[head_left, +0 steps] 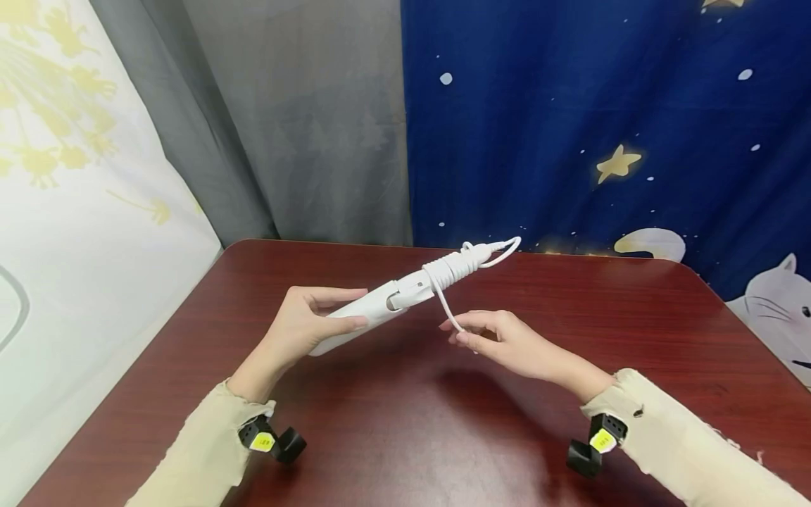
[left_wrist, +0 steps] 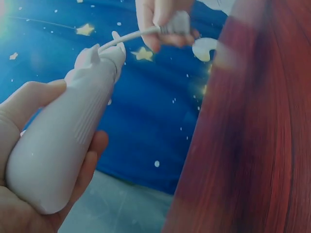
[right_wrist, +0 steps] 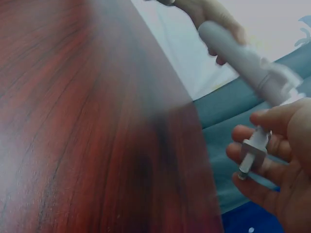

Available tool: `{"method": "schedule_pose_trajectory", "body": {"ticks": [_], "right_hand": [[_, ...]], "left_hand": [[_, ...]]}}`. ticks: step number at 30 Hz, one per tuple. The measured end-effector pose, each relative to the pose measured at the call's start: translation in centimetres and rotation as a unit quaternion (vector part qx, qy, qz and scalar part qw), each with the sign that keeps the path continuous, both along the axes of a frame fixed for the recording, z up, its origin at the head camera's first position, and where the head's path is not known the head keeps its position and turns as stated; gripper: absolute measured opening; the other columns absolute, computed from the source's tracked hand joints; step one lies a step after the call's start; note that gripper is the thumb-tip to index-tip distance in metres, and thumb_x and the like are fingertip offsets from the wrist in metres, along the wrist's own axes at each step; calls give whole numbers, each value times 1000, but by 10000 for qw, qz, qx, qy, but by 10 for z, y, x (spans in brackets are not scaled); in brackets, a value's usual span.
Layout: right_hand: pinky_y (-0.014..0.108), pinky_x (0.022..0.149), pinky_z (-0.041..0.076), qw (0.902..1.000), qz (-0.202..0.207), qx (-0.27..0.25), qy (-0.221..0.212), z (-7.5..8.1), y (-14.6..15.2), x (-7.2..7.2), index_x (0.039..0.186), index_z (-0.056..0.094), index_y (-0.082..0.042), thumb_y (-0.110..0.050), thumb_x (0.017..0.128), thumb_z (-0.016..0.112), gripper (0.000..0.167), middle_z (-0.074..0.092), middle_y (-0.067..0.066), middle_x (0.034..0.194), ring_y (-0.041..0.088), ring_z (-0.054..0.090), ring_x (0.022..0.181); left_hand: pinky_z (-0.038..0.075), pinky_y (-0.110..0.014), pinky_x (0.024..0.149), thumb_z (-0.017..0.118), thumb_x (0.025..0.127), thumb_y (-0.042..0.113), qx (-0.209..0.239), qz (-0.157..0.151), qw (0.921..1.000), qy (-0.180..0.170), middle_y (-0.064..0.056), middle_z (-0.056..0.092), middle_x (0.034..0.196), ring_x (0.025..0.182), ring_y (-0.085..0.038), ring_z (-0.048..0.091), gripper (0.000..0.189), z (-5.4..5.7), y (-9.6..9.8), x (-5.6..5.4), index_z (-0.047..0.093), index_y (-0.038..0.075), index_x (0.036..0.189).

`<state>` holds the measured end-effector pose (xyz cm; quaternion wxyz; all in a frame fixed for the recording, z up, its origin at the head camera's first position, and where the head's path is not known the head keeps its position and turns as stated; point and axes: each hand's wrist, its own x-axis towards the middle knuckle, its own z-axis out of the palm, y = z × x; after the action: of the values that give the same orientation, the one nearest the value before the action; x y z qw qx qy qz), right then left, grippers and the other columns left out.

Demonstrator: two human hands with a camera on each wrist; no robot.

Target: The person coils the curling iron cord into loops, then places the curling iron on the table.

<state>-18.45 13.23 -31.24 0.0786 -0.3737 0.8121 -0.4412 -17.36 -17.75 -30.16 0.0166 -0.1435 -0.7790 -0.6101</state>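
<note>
My left hand [head_left: 304, 322] grips a long white handheld appliance [head_left: 361, 315] by its thick rounded end, thumb on one side and fingers on the other. The appliance is held tilted over the table, its far end pointing up and to the right. Around that far end, white cord [head_left: 451, 267] is wound in several tight turns, with a loop sticking out at the tip. A loose length hangs down to my right hand [head_left: 507, 341], whose thumb and fingers pinch the cord close to its plug. Metal shows on the white plug [right_wrist: 253, 150] in the right wrist view.
A dark red wooden table [head_left: 393, 436] lies beneath both hands. Behind it hang a grey curtain [head_left: 317, 127] and a blue curtain [head_left: 538, 127] with stars. White patterned fabric [head_left: 82, 232] borders the left side. Each sleeve carries a black wrist camera [head_left: 271, 438].
</note>
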Motion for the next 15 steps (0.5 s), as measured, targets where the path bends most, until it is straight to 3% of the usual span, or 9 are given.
{"method": "schedule_pose_trajectory", "body": {"ticks": [3, 8, 11, 13, 15], "right_hand": [[32, 68, 51, 9997, 229, -110, 40, -8, 1, -8, 112, 64, -7, -13, 92, 55, 22, 66, 4, 100, 15, 62, 83], [30, 78, 48, 9983, 550, -153, 98, -15, 3, -25, 105, 68, -3, -10, 88, 61, 19, 67, 5, 99, 16, 61, 90], [33, 81, 47, 9992, 383, -55, -129, -14, 3, -33, 101, 68, -3, -12, 84, 67, 19, 68, 4, 95, 15, 61, 91], [34, 87, 43, 9989, 134, 286, -357, -11, 3, -36, 101, 69, -5, -19, 83, 68, 22, 68, 1, 95, 13, 59, 94], [34, 84, 42, 9970, -134, 740, -196, -7, 6, -35, 97, 69, -7, -24, 81, 69, 23, 67, -2, 88, 9, 57, 87]], "left_hand": [[51, -33, 65, 80, 68, 10, 172, -305, 9994, -74, -10, 67, 99, 78, -22, 63, 42, 2, 4, 2, 69, 4, 108], [52, -33, 64, 77, 70, 5, 297, -821, 9959, -247, -13, 67, 98, 76, -21, 64, 40, 3, 9, 6, 67, 0, 109], [52, -34, 64, 77, 71, 5, 316, -1047, 9934, -336, -13, 67, 98, 75, -21, 64, 40, 2, 9, 7, 67, 0, 109], [52, -35, 65, 77, 71, 5, 293, -1191, 9916, -421, -12, 67, 98, 76, -22, 64, 40, 2, 8, 8, 67, 1, 109], [52, -34, 65, 77, 71, 5, 194, -1379, 9893, -424, -13, 68, 96, 76, -22, 64, 39, 2, 6, 8, 67, 1, 109]]}}
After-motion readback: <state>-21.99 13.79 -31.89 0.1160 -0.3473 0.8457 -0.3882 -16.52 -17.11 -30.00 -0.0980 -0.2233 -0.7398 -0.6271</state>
